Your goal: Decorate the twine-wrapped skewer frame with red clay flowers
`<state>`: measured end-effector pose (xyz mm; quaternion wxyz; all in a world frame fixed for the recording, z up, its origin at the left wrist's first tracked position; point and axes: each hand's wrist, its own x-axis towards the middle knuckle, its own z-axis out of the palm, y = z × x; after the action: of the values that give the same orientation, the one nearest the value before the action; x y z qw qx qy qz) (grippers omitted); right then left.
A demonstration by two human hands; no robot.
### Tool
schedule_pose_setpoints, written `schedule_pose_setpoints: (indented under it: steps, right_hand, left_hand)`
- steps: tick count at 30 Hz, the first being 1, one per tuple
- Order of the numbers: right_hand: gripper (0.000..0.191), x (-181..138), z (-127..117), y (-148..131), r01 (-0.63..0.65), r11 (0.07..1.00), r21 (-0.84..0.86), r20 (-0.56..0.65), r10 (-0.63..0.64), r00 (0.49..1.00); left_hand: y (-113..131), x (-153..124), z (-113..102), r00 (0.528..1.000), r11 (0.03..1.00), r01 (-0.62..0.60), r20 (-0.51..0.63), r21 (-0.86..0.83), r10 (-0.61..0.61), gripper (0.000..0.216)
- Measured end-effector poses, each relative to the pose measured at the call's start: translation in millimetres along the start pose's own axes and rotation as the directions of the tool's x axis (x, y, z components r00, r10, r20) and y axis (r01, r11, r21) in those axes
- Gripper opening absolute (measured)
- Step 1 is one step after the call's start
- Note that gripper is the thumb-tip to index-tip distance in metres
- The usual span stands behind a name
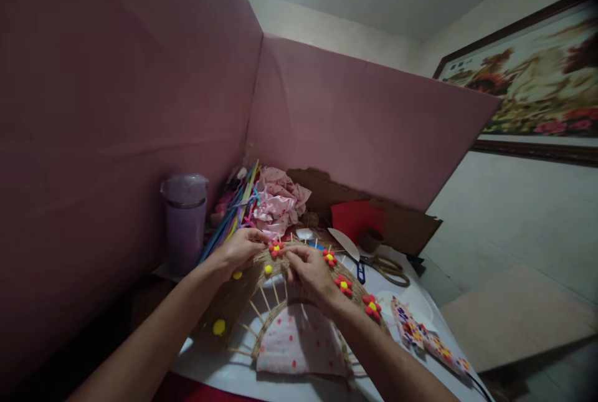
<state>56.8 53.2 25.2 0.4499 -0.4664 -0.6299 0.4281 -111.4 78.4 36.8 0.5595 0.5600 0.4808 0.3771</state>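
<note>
Flanking a red, yellow-centred flower (276, 248) on brown twine (252, 285): left hand (242, 250), right hand (312, 271), finger grip unclear

Leftward passage is blocked by the purple bottle (185, 227) and the left-hand pink panel (116, 109). Behind the woven arch (253, 285), reach is obstructed by crumpled cloth (280, 202); at right, by scissors (372, 262) and a flower-patterned tool (423, 335). Open approach is afforded from above.

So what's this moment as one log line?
left hand: beside red flower | right hand: at same flower | woven arch: three more flowers on right | scissors: lying right
</note>
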Motion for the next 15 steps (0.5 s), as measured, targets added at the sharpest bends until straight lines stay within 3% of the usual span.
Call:
schedule_pose_setpoints:
  steps: [6, 15]
  right_hand:
    - [0.024, -3.4, 1.9, -3.3, 0.027, 0.999, -0.037, 0.080, -0.024, 0.996]
    - [0.025, -6.6, -8.9, -5.9, 0.134, 0.990, -0.033, -0.057, -0.135, 0.989]
  left_hand:
    - [-5.4, 4.3, -1.1, 0.999, 0.999, -0.031, 0.012, -0.029, 0.032, 0.018]
    - [0.4, -0.6, 0.9, 1.000, 1.000, -0.008, -0.027, 0.023, 0.009, 0.021]
